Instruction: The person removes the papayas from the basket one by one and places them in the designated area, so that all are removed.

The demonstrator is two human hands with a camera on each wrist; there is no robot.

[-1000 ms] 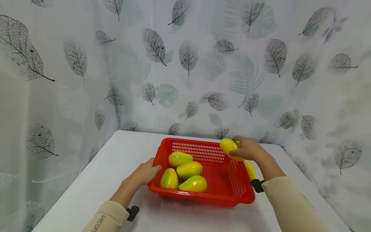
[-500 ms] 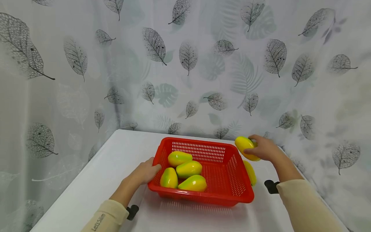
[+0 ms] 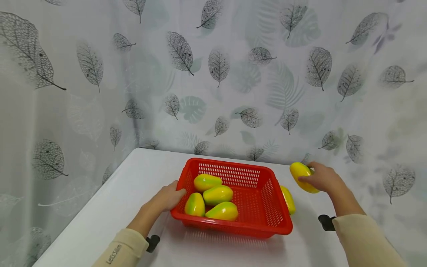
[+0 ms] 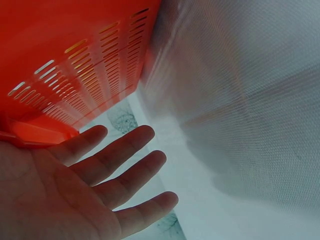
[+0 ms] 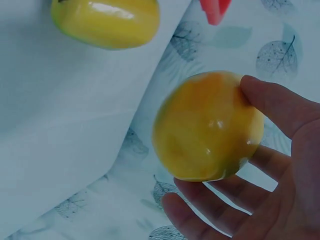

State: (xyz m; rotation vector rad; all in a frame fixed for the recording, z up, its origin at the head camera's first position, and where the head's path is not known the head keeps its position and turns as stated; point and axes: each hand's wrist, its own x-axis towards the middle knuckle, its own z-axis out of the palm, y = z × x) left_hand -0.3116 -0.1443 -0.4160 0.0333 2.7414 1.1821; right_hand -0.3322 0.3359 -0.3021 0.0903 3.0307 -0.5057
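Observation:
A red slotted plastic basket (image 3: 233, 224) sits tipped toward the person, several yellow-green mangoes (image 3: 218, 195) grouped in its left half. My left hand (image 3: 169, 197) holds the basket's left rim, thumb over the edge. In the left wrist view, that hand's fingers (image 4: 129, 181) stretch out beneath the outer wall. To the right of the basket, my right hand (image 3: 323, 178) grips a mango (image 3: 301, 177) between thumb and fingers, raised over the table's far right side. Another mango (image 3: 288, 200) lies against the basket's right outer wall, partly hidden by it.
The white table (image 3: 110, 207) carries the basket near its middle. Leaf-patterned curtains (image 3: 217, 92) hang right behind the table's back edge and along both sides. A black wrist strap piece (image 3: 327, 222) shows under the right sleeve.
My right hand has carried its mango from over the basket's back right corner out to the right. The left hand and the basket stay in place.

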